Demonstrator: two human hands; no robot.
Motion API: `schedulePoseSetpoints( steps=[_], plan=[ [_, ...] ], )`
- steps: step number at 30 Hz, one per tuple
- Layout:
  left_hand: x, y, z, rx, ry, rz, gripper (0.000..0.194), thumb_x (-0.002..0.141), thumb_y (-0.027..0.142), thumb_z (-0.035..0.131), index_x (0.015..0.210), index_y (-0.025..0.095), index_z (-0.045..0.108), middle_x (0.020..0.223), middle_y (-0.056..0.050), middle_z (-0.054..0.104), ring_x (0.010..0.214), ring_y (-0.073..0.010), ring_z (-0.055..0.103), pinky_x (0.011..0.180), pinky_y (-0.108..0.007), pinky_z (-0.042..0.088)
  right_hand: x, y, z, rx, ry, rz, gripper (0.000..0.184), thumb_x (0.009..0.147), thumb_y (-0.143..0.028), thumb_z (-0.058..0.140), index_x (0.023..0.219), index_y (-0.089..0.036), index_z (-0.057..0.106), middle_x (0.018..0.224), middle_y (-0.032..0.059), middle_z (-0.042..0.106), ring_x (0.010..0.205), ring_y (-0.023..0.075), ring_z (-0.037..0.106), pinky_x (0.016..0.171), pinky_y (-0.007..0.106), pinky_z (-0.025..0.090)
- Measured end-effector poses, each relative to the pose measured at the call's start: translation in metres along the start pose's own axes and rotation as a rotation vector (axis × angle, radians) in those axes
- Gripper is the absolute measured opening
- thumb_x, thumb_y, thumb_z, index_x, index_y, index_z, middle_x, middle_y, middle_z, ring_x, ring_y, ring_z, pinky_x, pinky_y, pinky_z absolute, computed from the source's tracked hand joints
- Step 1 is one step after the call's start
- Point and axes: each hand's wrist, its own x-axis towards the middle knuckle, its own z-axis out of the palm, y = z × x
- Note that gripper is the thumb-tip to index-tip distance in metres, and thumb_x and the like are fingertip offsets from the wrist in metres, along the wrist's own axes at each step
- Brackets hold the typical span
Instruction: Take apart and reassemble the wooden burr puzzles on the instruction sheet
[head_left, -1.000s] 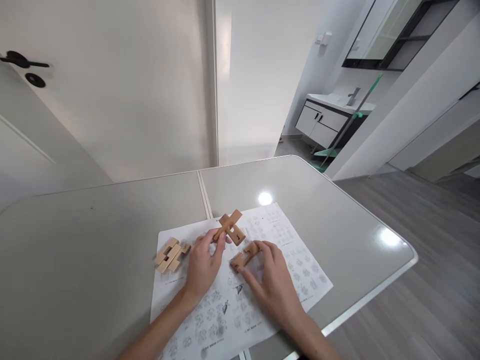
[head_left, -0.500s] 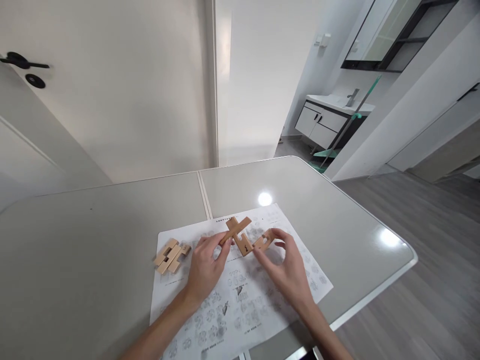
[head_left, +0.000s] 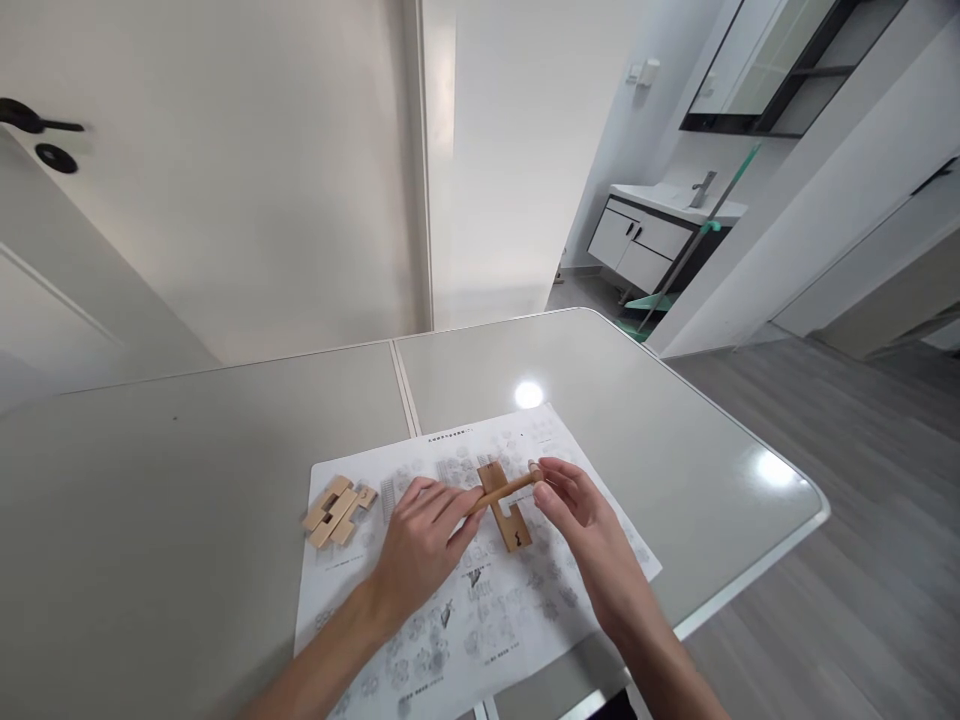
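Observation:
My left hand (head_left: 424,528) is closed in a pinch on a crossed pair of wooden puzzle pieces. Of these, the flat notched piece (head_left: 493,480) has a dark mark near its lower end, and a narrow piece (head_left: 510,488) crosses it, seen nearly edge-on. At the far end of that narrow piece, my right hand (head_left: 589,515) pinches another wooden puzzle piece (head_left: 534,467), mostly hidden by the fingers. Whether the two pieces interlock there, I cannot tell. Beneath both hands lies a printed sheet (head_left: 390,610) covered with small figures.
Left of my hands, several more wooden puzzle pieces (head_left: 337,512) lie grouped on the sheet's edge. The grey table (head_left: 187,520) has a seam (head_left: 405,385) and a rounded right edge. A white door stands behind; a washbasin cabinet (head_left: 645,240) is at the far right.
The crossed pieces have turned and shifted right and down. My right hand's piece has moved from the marked piece's lower end to the narrow piece's far end.

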Motion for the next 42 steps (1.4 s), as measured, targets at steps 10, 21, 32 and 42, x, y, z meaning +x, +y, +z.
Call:
schedulePoseSetpoints(
  steps=[10,21,32,42],
  plan=[
    [-0.001,0.003,0.0,0.034,-0.068,0.096,0.012,0.101,0.014,0.058,0.111,0.02,0.06,0.089,-0.001,0.076,0.074,-0.017,0.068,0.077,-0.037,0.049,0.007,-0.009,-0.031,-0.151,-0.183,0.095,0.058,0.078,-0.056,0.082,0.125,-0.027,0.063,0.132,0.0117,0.068,0.121,0.0315,0.065,0.104,0.051,0.051],
    [-0.001,0.003,0.002,-0.06,-0.063,0.038,0.025,0.103,0.014,0.052,0.127,0.02,0.052,0.087,-0.002,0.075,0.074,-0.0184,0.068,0.08,-0.039,0.053,-0.002,0.003,-0.012,0.0,-0.243,0.086,0.054,0.083,-0.054,0.08,0.125,-0.028,0.061,0.127,0.0087,0.07,0.119,0.0278,0.066,0.102,0.045,0.053],
    [-0.006,0.005,-0.007,-0.359,-0.397,-0.222,0.127,0.069,0.063,0.086,0.163,0.032,0.006,0.132,-0.01,0.069,0.117,-0.0337,0.068,0.114,-0.06,0.041,-0.003,0.001,-0.009,0.093,-0.322,0.192,0.057,0.082,-0.06,0.079,0.126,-0.029,0.06,0.132,0.0081,0.069,0.129,0.0313,0.06,0.114,0.049,0.041],
    [-0.009,0.003,0.0,-0.374,-0.233,-0.128,0.103,0.075,0.049,0.085,0.157,0.029,0.024,0.125,-0.007,0.073,0.104,-0.0275,0.073,0.106,-0.05,0.051,-0.006,0.006,-0.001,0.1,-0.351,0.18,0.056,0.08,-0.06,0.08,0.122,-0.028,0.061,0.128,0.0087,0.071,0.126,0.0314,0.061,0.11,0.048,0.044]
  ],
)
